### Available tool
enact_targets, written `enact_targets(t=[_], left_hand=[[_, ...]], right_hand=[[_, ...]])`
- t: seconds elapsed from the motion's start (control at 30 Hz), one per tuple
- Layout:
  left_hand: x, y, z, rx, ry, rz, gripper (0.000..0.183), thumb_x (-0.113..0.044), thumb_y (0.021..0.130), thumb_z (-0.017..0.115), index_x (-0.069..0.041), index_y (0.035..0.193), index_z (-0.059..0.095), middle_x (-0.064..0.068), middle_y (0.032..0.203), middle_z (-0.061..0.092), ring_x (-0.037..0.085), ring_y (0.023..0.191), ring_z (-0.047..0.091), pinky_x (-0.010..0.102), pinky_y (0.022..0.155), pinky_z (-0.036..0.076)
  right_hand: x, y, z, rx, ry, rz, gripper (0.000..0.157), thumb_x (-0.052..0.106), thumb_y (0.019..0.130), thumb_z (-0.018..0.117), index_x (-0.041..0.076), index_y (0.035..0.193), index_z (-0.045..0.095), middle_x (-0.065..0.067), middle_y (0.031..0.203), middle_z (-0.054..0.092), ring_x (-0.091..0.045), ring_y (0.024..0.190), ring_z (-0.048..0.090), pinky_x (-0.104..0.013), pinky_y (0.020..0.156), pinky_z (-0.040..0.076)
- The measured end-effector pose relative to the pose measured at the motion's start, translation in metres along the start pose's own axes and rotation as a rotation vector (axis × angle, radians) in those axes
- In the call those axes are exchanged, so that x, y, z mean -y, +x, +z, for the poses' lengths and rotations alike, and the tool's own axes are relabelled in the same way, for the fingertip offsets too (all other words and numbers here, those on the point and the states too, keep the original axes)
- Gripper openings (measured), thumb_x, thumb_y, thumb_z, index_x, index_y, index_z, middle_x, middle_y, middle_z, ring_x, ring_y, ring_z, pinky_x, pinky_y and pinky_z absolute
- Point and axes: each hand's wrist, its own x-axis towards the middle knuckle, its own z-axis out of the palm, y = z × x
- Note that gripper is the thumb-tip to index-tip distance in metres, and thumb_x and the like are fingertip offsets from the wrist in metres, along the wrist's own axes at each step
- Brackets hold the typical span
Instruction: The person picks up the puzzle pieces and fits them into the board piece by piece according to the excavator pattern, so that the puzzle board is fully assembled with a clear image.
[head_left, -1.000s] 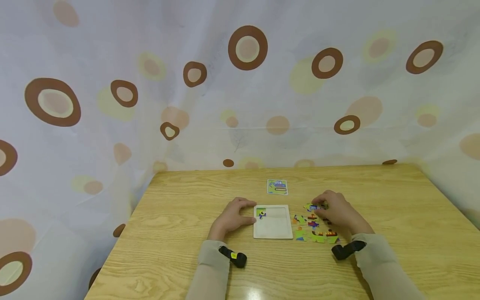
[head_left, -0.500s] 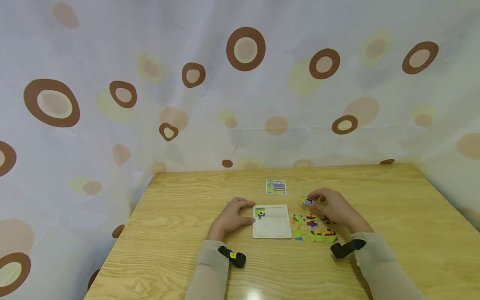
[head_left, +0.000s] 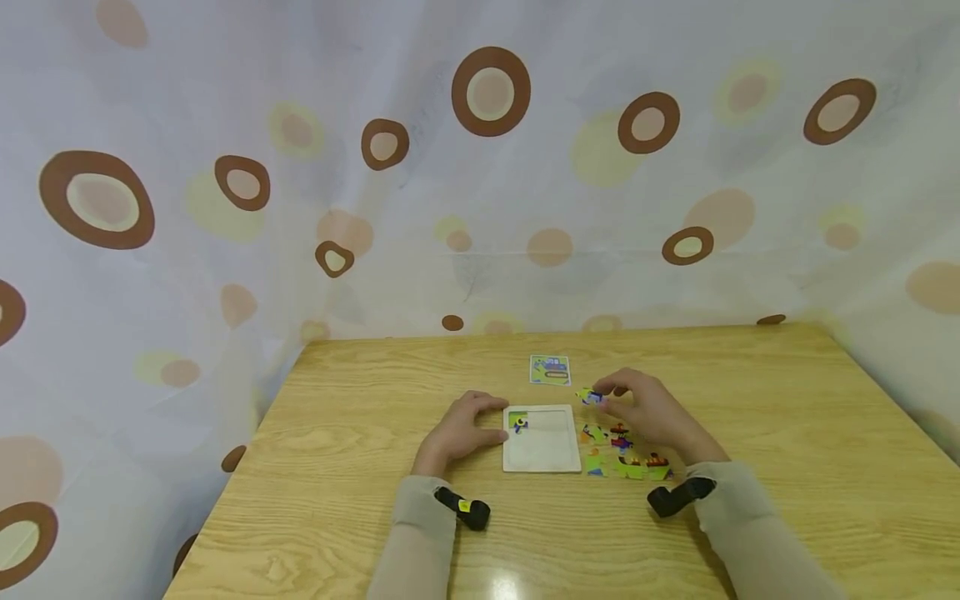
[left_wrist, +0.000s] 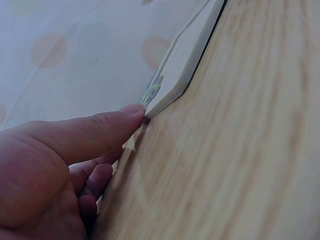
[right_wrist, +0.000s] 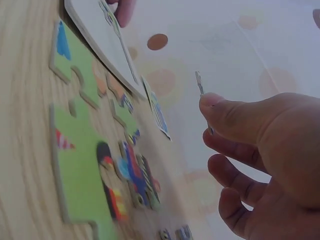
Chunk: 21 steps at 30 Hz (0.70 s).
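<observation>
My left hand [head_left: 461, 435]: thumb and forefinger spread, touching the white tray [head_left: 542, 454] at its left edge. Tray's flat on the table [head_left: 360, 417], one corner piece [head_left: 518, 421] in its far left corner. Picture card [head_left: 550, 370] lies behind it. Held piece [head_left: 590, 396] is off the table, right of the card, pinched by thumb and forefinger of my right hand [head_left: 651, 411]. Loose pieces [head_left: 632, 469] lie just right of the tray.

Backdrop [head_left: 480, 192] across the upper part of the frame is whitish, covered in brown rings plus peach and pale yellow blobs. Table [head_left: 360, 400] along the bottom's yellowish wood grain. Tray [head_left: 550, 452] in the lower middle is off-white, and the puzzle pieces [head_left: 632, 470] right of it are mostly lime green with red, blue, yellow and orange bits. Sleeves [head_left: 750, 521] are beige.
</observation>
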Motion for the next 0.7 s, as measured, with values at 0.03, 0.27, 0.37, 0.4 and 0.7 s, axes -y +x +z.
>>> enact_targets(t=[0.03,0.27,0.37,0.4,0.7], left_hand=[[0.0,0.0,0.0,-0.001,0.002,0.0,0.048,-0.018,0.088,0.077,-0.011,0.133,0.063,0.01,0.133,0.05,0.034,0.129,0.041,0.052,0.108,0.033],[0.0,0.001,0.0,0.004,0.013,-0.008,0.048,-0.019,0.088,0.077,-0.013,0.133,0.063,0.009,0.135,0.05,0.033,0.131,0.04,0.051,0.109,0.033],[0.0,0.001,0.0,0.009,0.016,-0.005,0.048,-0.018,0.088,0.077,-0.013,0.134,0.063,0.009,0.135,0.049,0.034,0.131,0.041,0.051,0.109,0.033],[0.0,0.001,0.0,0.011,0.017,-0.003,0.048,-0.018,0.088,0.077,-0.013,0.133,0.063,0.01,0.135,0.049,0.034,0.13,0.041,0.052,0.109,0.033],[0.001,0.0,0.0,0.007,0.027,-0.017,0.048,-0.019,0.088,0.077,-0.015,0.134,0.062,0.008,0.136,0.049,0.033,0.131,0.04,0.051,0.109,0.033]], right_hand=[[0.002,0.001,0.002,0.006,0.011,-0.003,0.027,0.019,0.098,0.065,0.008,0.122,0.066,-0.007,0.12,0.062,-0.028,0.107,0.053,-0.046,0.086,0.047],[0.014,0.008,0.016,0.025,0.012,-0.051,0.026,0.018,0.096,0.067,0.009,0.12,0.067,-0.004,0.116,0.063,-0.024,0.103,0.055,-0.044,0.085,0.049],[0.019,0.011,0.023,0.027,0.003,-0.065,0.023,0.014,0.096,0.067,0.009,0.118,0.068,-0.003,0.114,0.063,-0.023,0.1,0.056,-0.043,0.084,0.049],[0.021,0.012,0.025,0.03,0.001,-0.062,0.022,0.013,0.096,0.067,0.01,0.118,0.068,-0.002,0.113,0.063,-0.022,0.1,0.056,-0.042,0.084,0.049],[0.036,0.021,0.038,0.096,0.016,-0.001,0.022,0.02,0.096,0.067,0.016,0.118,0.069,0.003,0.113,0.062,-0.021,0.102,0.056,-0.041,0.084,0.049]])
